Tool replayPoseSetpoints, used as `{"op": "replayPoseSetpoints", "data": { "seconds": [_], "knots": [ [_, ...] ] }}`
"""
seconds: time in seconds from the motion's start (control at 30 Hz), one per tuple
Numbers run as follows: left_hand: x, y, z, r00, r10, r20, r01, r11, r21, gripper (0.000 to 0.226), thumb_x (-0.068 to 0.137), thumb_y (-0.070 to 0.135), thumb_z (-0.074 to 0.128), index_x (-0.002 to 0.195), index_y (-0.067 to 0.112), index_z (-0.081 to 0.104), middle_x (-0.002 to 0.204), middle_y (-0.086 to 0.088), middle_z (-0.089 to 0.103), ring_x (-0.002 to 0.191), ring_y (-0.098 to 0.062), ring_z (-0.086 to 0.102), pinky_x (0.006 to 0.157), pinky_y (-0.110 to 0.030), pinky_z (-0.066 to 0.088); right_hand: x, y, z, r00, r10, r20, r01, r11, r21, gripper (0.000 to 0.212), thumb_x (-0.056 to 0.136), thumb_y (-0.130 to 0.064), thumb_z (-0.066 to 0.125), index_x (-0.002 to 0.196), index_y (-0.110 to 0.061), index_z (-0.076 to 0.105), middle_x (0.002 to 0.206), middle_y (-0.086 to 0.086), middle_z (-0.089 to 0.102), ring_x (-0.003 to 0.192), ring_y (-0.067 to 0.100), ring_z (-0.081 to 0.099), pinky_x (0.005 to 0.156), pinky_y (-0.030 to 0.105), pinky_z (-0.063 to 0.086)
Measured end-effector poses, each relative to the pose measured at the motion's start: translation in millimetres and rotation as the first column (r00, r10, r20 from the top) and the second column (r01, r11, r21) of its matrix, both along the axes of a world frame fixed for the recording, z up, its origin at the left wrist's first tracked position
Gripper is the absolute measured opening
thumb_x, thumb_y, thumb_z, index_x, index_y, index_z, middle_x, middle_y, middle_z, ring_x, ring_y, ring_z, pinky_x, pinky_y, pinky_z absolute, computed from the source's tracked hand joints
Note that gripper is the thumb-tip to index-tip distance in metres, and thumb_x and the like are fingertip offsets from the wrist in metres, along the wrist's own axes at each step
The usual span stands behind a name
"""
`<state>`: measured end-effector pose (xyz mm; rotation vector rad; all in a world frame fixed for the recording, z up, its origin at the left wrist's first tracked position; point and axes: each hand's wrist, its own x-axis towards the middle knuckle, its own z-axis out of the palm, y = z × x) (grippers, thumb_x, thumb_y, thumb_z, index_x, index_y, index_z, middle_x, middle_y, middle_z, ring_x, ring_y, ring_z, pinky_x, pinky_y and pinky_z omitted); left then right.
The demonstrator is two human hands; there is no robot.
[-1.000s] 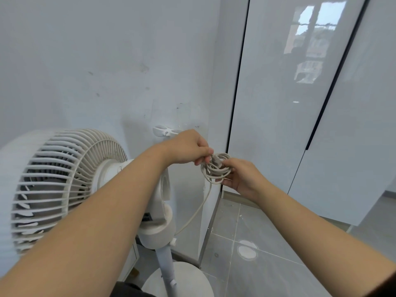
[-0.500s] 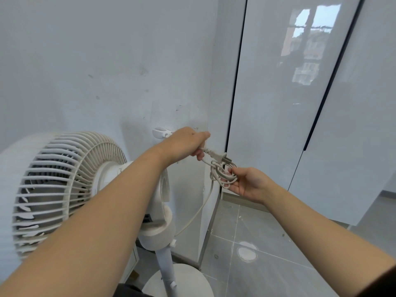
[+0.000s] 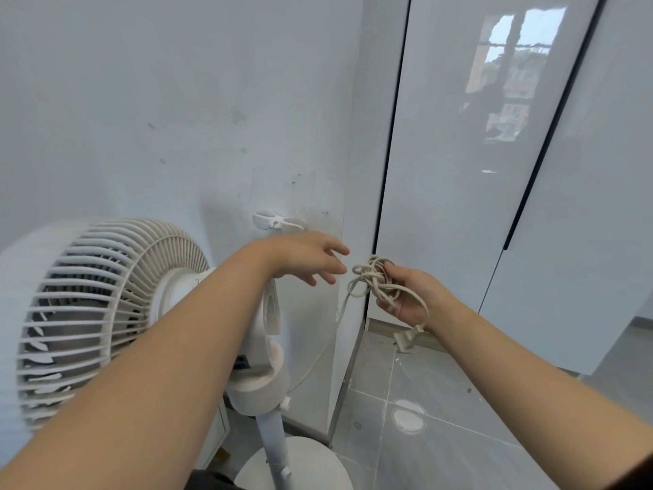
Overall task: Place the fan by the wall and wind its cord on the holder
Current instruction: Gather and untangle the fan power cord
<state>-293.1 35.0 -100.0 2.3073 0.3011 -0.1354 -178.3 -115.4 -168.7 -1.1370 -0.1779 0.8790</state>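
Note:
A white pedestal fan (image 3: pixel 106 313) stands against the wall at the lower left, on a round base (image 3: pixel 311 465). A small white cord holder (image 3: pixel 272 221) is fixed to the wall above the fan's motor. My right hand (image 3: pixel 410 295) holds a loose bundle of the beige cord (image 3: pixel 367 277); the plug (image 3: pixel 406 339) dangles below that hand. One strand of the cord runs down to the fan's neck. My left hand (image 3: pixel 311 256) hovers open just left of the bundle, below the holder, and touches nothing.
Glossy white cabinet doors (image 3: pixel 477 171) with dark gaps fill the right side, meeting the wall at a corner. Grey floor tiles (image 3: pixel 459 436) lie below with a round white floor fitting (image 3: pixel 408 419).
My left hand let go of the plug end and opened. The plug dropped and now hangs under my right hand, which has moved right and lower with the bundle.

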Motion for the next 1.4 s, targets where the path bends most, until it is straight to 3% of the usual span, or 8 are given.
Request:
{"op": "replayPoseSetpoints", "data": {
  "seconds": [0.2,0.4,0.57,0.73,0.97,1.1,1.3,1.4],
  "knots": [
    [-4.9,-0.3,2.0,0.983,-0.141,-0.119,0.137,0.99,-0.04,0.014,0.094,0.021,0.056,0.102,0.012,0.063,0.101,-0.003,0.07,0.099,-0.015,0.066,0.088,-0.029,0.049,-10.3,7.5,16.1,0.994,0.019,0.106,-0.023,0.999,0.033,0.019,0.096,-0.013,0.048,0.085,-0.005,0.063,0.06,0.005,0.059,0.044,0.012,0.057,0.042,0.019,0.049],
    [-4.6,-0.4,-0.9,0.991,-0.129,-0.038,0.128,0.991,-0.046,0.01,0.088,0.023,0.064,0.088,0.013,0.063,0.08,-0.007,0.071,0.078,-0.018,0.067,0.084,-0.033,0.054,-12.8,0.6,17.9,0.982,0.126,0.142,-0.125,0.992,-0.019,0.016,0.092,-0.008,0.046,0.086,-0.006,0.061,0.066,0.007,0.062,0.049,0.016,0.059,0.052,0.026,0.051],
    [-3.5,-5.2,-0.2,0.996,-0.079,0.041,0.077,0.995,0.056,0.012,0.09,0.014,0.059,0.083,0.007,0.066,0.063,-0.006,0.068,0.058,-0.014,0.063,0.068,-0.022,0.056,-10.4,-8.8,22.0,0.927,0.068,0.369,-0.027,0.993,-0.115,0.019,0.093,-0.011,0.046,0.106,-0.005,0.059,0.097,0.013,0.065,0.082,0.022,0.063,0.073,0.033,0.052],
    [-4.2,-1.9,0.0,0.997,-0.003,0.074,-0.008,0.99,0.141,0.017,0.089,0.013,0.055,0.077,0.007,0.067,0.061,-0.007,0.067,0.053,-0.012,0.062,0.058,-0.018,0.052,-28.4,-15.1,20.7,0.545,0.022,0.838,0.316,0.921,-0.23,0.02,0.086,-0.029,0.062,0.079,-0.01,0.065,0.075,0.001,0.061,0.068,0.01,0.053,0.066,0.024,0.044],
    [-6.6,-5.4,0.6,0.996,0.016,0.087,-0.03,0.986,0.164,0.02,0.09,0.012,0.053,0.075,0.007,0.066,0.06,-0.006,0.067,0.054,-0.014,0.063,0.06,-0.021,0.055,-50.9,-5.5,6.1,0.071,0.273,0.959,0.508,0.818,-0.271,0.029,0.073,-0.038,0.075,0.087,-0.015,0.066,0.084,-0.005,0.057,0.081,0.01,0.049,0.067,0.022,0.034],
    [-8.2,-4.4,0.7,0.997,0.016,0.08,-0.028,0.988,0.15,0.022,0.092,0.012,0.051,0.075,0.006,0.065,0.061,-0.006,0.067,0.055,-0.015,0.064,0.062,-0.024,0.056,-50.9,-7.7,9.0,0.139,0.127,0.982,0.488,0.854,-0.18,0.011,0.077,-0.024,0.073,0.085,-0.017,0.07,0.08,-0.006,0.062,0.083,0.014,0.053,0.073,0.027,0.041],
    [-7.7,-10.7,2.5,0.998,-0.018,0.064,0.01,0.991,0.132,0.017,0.089,0.009,0.054,0.081,0.002,0.067,0.061,-0.002,0.068,0.057,-0.013,0.065,0.072,-0.028,0.057,-38.4,-9.8,14.3,0.152,0.159,0.975,0.501,0.838,-0.215,0.012,0.085,-0.02,0.066,0.082,-0.012,0.074,0.081,0.003,0.059,0.085,0.015,0.046,0.066,0.022,0.027],
    [-6.9,-12.6,2.5,0.998,-0.021,0.064,0.012,0.99,0.138,0.017,0.088,0.008,0.054,0.083,-0.001,0.068,0.068,-0.007,0.071,0.062,-0.015,0.066,0.075,-0.03,0.057,-35.6,-12.8,21.3,0.411,0.125,0.903,0.357,0.889,-0.285,0.014,0.086,-0.011,0.064,0.076,-0.006,0.072,0.068,0.008,0.06,0.066,0.016,0.049,0.059,0.024,0.036]
  ]
}}
